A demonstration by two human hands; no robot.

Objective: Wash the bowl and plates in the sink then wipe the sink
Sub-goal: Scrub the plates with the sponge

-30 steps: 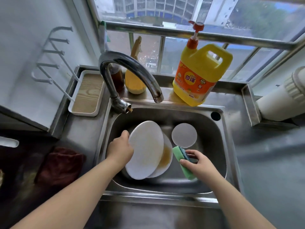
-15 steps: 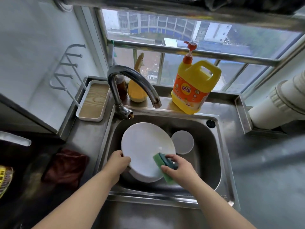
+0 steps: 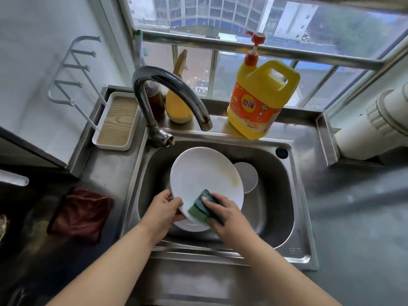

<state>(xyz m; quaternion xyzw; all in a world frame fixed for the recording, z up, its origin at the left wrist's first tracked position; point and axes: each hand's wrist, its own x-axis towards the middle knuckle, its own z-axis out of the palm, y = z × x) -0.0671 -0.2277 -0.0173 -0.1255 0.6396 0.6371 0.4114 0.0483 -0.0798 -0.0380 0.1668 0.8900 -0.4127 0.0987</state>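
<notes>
A white plate (image 3: pixel 203 175) is tilted up inside the steel sink (image 3: pixel 284 195), its face toward me with a yellowish smear near its right rim. My left hand (image 3: pixel 163 208) grips the plate's lower left edge. My right hand (image 3: pixel 225 214) holds a green sponge (image 3: pixel 202 207) with a dark scouring side and presses it on the plate's lower part. Under it lies a second white plate (image 3: pixel 192 225), mostly hidden. A small white upturned bowl (image 3: pixel 249 178) sits behind, partly covered by the plate.
The curved tap (image 3: pixel 167 89) arches over the sink's back left. A yellow detergent jug (image 3: pixel 262 96) with a pump stands on the back ledge, beside a yellow bottle (image 3: pixel 177 107). A white tray (image 3: pixel 116 122) sits left of the tap. A dark red cloth (image 3: pixel 81 214) lies on the left counter.
The plate has been turned from edge-on to facing me and lifted. My right hand brought the sponge from the sink's right onto the plate's lower part. My left hand shifted to the lower rim.
</notes>
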